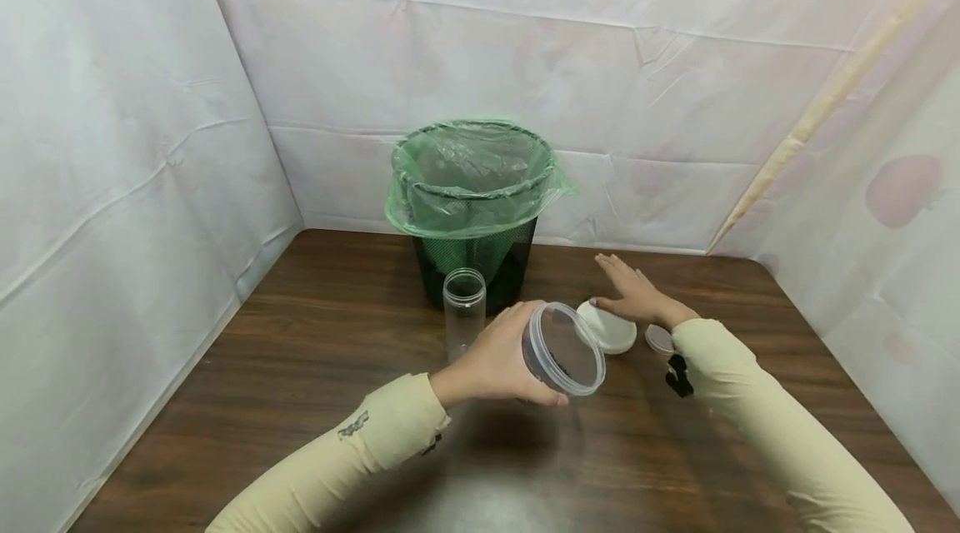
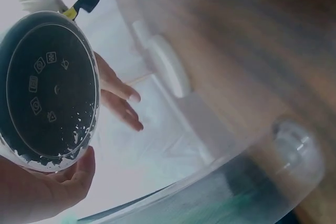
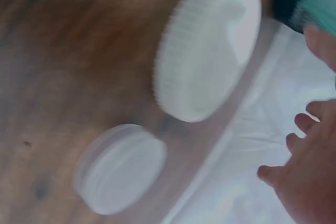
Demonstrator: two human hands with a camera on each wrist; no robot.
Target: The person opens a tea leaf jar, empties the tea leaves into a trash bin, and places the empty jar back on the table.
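My left hand grips a clear plastic jar, tilted so its threaded open mouth faces up and to the right. In the left wrist view the base of that jar shows recycling-style symbols and whitish flecks along one edge. Over a large white ribbed lid hovers my right hand, fingers spread and holding nothing. Beside it, a smaller pale lid lies on the table near my right wrist. A tall clear jar without a lid stands upright behind my left hand, its lower part overlapped by the hand.
A black mesh bin lined with a green plastic bag stands at the back of the brown wooden table. White sheeting encloses the table at the back and both sides.
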